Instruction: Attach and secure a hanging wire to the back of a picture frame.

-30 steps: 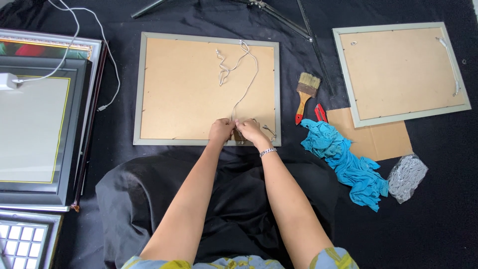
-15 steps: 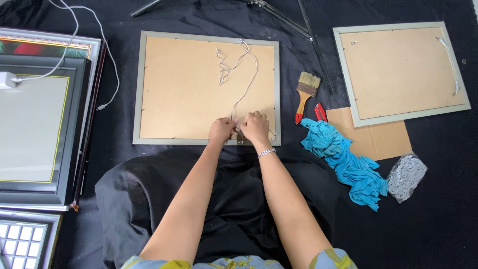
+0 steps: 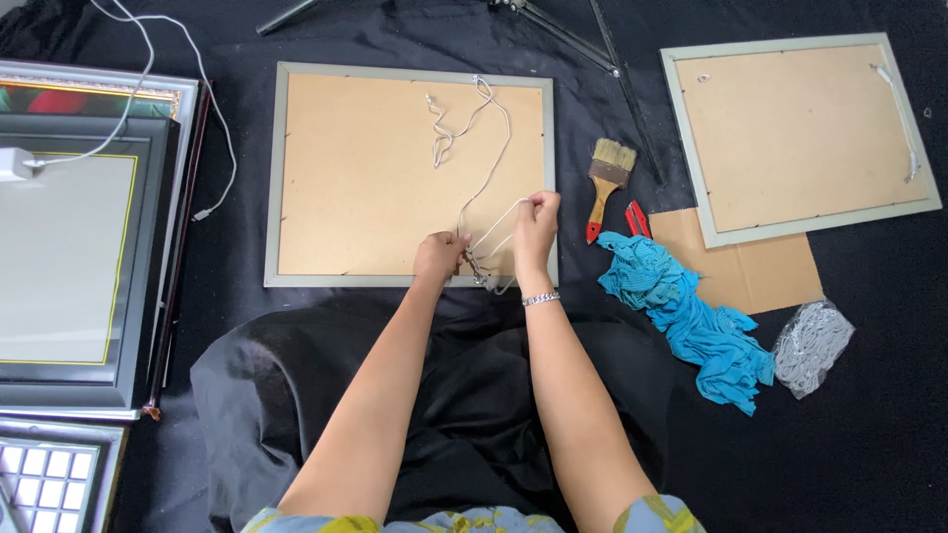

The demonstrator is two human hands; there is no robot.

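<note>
A picture frame (image 3: 355, 178) lies face down on black cloth, its brown backing board up. A white cord (image 3: 484, 148) runs in loops across the board from its top edge to its near edge. My left hand (image 3: 440, 255) pinches the cord at the frame's near edge, by a small fitting. My right hand (image 3: 536, 225), with a bracelet on the wrist, grips a loop of the same cord and holds it up and to the right.
A second face-down frame (image 3: 800, 138) lies at the right on a cardboard sheet (image 3: 760, 271). A paintbrush (image 3: 606, 183), a red tool (image 3: 637, 219), a blue rag (image 3: 691, 316) and a clear bag (image 3: 812, 345) lie between. Stacked frames (image 3: 69, 237) sit at left; tripod legs (image 3: 592, 39) cross the top.
My right hand has lifted away from the left, up and to the right, pulling a loop of cord taut. The left hand stays at the frame's near edge.
</note>
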